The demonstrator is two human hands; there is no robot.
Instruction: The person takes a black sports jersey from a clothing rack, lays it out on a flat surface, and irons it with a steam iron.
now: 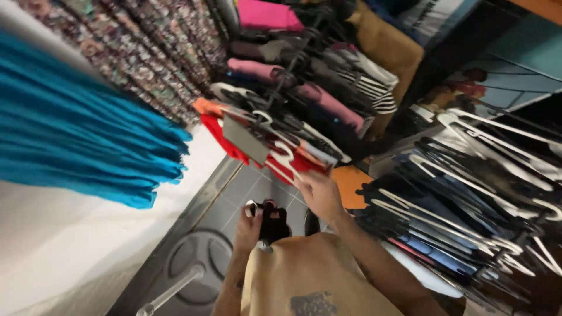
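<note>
Below the crowded rail, the left hand (248, 225) is clenching a black hanger top (273, 222), fingers wrapped around its left side. Hanging straight down from that grip is a tan garment (310, 275) with a dark print near its lower edge. Just right of the grip and slightly above it, the right hand (319, 193) is reaching toward red garments (275, 155) on white hangers; whether it is gripping anything I cannot tell, since the fingertips are blurring into the fabric. Far left of the grip, teal fabric (82, 134) is hanging. Well right, dark clothes on white hangers (468, 193) are crowding another rack.
</note>
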